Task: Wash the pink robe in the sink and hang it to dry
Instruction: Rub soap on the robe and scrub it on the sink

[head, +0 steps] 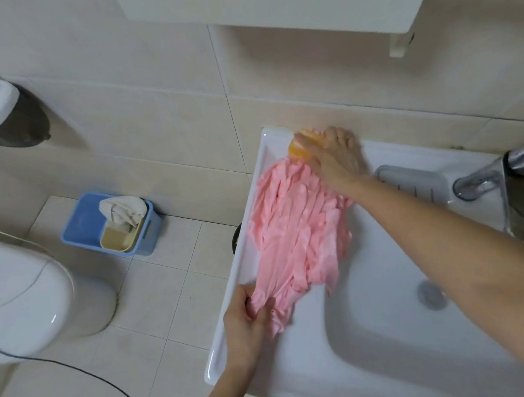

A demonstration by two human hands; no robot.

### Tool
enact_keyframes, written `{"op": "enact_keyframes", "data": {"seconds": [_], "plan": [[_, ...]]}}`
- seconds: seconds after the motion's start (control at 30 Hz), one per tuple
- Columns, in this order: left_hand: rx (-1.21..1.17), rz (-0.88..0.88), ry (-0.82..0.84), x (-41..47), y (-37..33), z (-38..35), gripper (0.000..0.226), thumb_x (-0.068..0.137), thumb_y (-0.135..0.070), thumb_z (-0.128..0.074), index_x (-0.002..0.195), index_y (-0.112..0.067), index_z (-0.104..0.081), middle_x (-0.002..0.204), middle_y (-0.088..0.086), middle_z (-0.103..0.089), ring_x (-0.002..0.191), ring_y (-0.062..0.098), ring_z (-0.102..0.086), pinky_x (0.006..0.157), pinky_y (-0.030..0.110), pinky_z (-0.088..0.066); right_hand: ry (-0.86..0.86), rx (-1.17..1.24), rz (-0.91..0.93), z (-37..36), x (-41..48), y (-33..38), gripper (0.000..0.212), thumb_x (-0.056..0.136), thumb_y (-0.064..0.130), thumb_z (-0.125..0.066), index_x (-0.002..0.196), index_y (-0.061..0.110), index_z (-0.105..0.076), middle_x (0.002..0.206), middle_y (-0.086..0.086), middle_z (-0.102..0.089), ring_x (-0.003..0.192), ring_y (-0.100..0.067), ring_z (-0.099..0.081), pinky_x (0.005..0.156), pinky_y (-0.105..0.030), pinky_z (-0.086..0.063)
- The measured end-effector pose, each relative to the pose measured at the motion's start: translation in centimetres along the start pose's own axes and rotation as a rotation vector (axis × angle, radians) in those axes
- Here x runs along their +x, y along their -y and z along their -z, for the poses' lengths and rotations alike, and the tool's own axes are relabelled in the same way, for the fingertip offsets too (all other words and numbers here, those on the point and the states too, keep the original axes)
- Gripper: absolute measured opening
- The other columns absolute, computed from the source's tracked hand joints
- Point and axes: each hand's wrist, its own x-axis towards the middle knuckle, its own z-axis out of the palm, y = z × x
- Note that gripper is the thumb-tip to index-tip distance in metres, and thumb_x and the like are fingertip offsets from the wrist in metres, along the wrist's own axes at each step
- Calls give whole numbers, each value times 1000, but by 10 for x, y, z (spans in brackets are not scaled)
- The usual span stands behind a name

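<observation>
Grips the near end of the pink robe (295, 237) with the left hand (248, 316), fingers and thumb curled into the bunched cloth. Reaches the right hand (337, 160) across to the far end, by the wall, fingers laid over an orange lump (300, 149), perhaps soap; too blurred to tell whether gripped or only pressed.

Robe stretched in long wet-looking folds on the flat surface at the left of the sink (309, 362), beside the basin and not down in it. Long axis from the wall straight back toward the body, 1 hand at each end, left hand nearer. Judging by that, a soaping or scrubbing stroke along the folds, far end to near, with the near end pinned.

To the right: drain (431, 294), soap dish (412, 183), chrome tap (517, 171). Overhead, a white cabinet (261, 1). On the tiled floor (173, 296) to the left, a toilet (20, 293), a blue bin (81, 228) and a black cable (111, 381).
</observation>
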Motion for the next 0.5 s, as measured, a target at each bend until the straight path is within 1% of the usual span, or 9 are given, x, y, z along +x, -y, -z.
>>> {"op": "enact_keyframes", "data": {"seconds": [0.07,0.17,0.23,0.3,0.37,0.4,0.43,0.47,0.5], "plan": [[34,34,22,2,-2,4,21,72,-26,-69,86,-17,-57,80,3,-67,76,24,-61,68,39,-51,-58,69,106,10,-9,-17,51,95,44,-40,145,36,-33,117,-19,-45,107,-34,-42,94,-38,-26],[48,22,79,0,-11,4,43,66,-51,-64,97,-22,-53,97,-5,-63,90,16,-60,74,26,-48,-149,178,56,18,-47,-56,50,95,45,-37,144,35,-36,104,-18,-48,94,-34,-44,88,-43,-35],[162,-214,-10,-2,-19,1,56,73,-53,-60,116,-20,-48,121,-2,-51,113,14,-51,93,25,-41,-166,115,0,18,-73,-97,50,93,48,-37,142,38,-35,103,-17,-46,92,-35,-45,86,-45,-38],[368,-539,-68,0,-25,-8,63,82,-47,-58,135,-19,-38,137,5,-37,128,18,-37,107,33,-28,-129,111,-72,18,-91,-130,49,91,51,-39,139,40,-36,104,-19,-46,94,-37,-45,88,-44,-34],[553,-808,15,3,-38,-26,63,83,-43,-58,139,-27,-36,144,7,-31,134,26,-31,111,51,-21,-87,122,-130,12,-100,-145,51,88,33,-56,137,38,-40,109,-22,-47,101,-39,-43,93,-42,-29],[654,-909,71,5,-43,-38,67,79,-44,-62,139,-31,-37,147,9,-29,136,30,-29,109,61,-20,-57,127,-146,7,-103,-148,59,84,21,-65,137,36,-45,112,-22,-47,104,-38,-41,96,-42,-27],[774,-951,117,8,-45,-50,75,72,-47,-69,139,-33,-38,149,12,-26,137,34,-26,105,68,-19,-14,151,-166,2,-104,-148,66,80,11,-70,137,35,-47,115,-22,-47,108,-38,-39,101,-43,-26],[902,-921,154,13,-44,-60,85,63,-51,-76,138,-34,-41,151,16,-24,138,38,-24,101,73,-19,25,189,-184,-2,-105,-147,72,78,3,-71,137,34,-45,120,-21,-46,113,-38,-38,106,-43,-25],[1006,-829,182,20,-43,-67,94,54,-56,-81,137,-33,-43,151,19,-24,138,42,-23,97,75,-19,44,224,-199,-4,-106,-144,74,76,-2,-70,135,34,-42,126,-20,-45,118,-40,-36,109,-42,-24]]}}
